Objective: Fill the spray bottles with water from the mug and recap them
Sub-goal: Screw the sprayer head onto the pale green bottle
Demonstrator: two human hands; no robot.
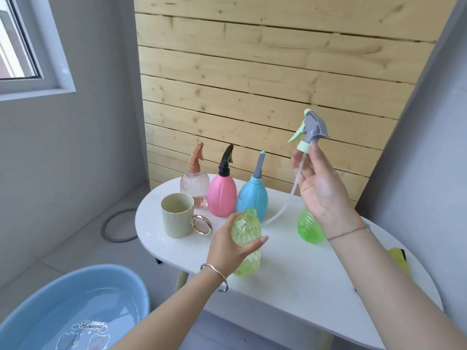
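Risks, judged from the present layout: the yellow bottle (247,229) stands uncapped on the white table (290,286) with a narrow neck, so pouring from the wide mug (177,218) will likely spill over the shoulder unless the pour is slow and the lip is set close to the opening. The bottle looks light and empty, so it could tip if the steadying grip lets go. The spray head (312,128) is held high, and its long thin tube (294,188) hangs down and curves toward the table beside the blue bottle (252,198). A careless swing could drag the tube across the neighbouring bottles or kink it, which would make recapping harder. The green bottle (309,228) sits just behind the raised wrist and could be knocked; its top is hidden, so I cannot tell whether it is capped. Cannot tell how much water the mug holds. Left hand (228,245): fingers and thumb wrapped round the yellow bottle's upper body, with the base on the table near the front edge. Right hand (321,188): palm toward the camera, thumb and fingertips pinching the spray head at its collar, other fingers loosely extended.
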